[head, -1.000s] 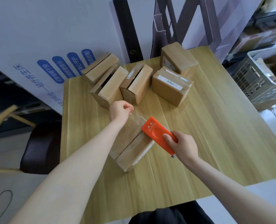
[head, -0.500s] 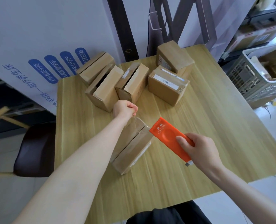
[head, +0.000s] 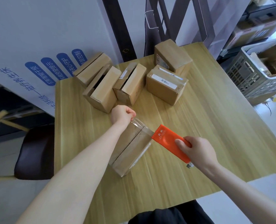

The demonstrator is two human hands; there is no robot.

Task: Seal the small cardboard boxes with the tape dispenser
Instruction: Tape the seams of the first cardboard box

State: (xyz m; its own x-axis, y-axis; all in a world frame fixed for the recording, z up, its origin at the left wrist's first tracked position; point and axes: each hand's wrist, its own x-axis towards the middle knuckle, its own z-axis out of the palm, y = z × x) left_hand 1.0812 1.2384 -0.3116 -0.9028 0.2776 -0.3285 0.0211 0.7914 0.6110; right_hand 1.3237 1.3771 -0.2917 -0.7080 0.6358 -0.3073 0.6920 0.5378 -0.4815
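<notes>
Since half a second ago, orange tape dispenser [head: 171,143] back at the box edge; clear tape [head: 139,126] now stretched between both hands. Left hand [head: 122,115] closed, pinching tape end at far end of the near box [head: 130,149]. Right hand [head: 197,152] gripping dispenser's rear half, just right of the box. Dispenser's long axis diagonal: nose toward far-left, touching the box's right top edge; tail toward near-right. Box long axis runs near-left to far-right, centre seam visible under the tape. Five more boxes [head: 164,88] clustered at far side of wooden table [head: 215,126]. Grey plastic crate [head: 250,78] off to the right.
</notes>
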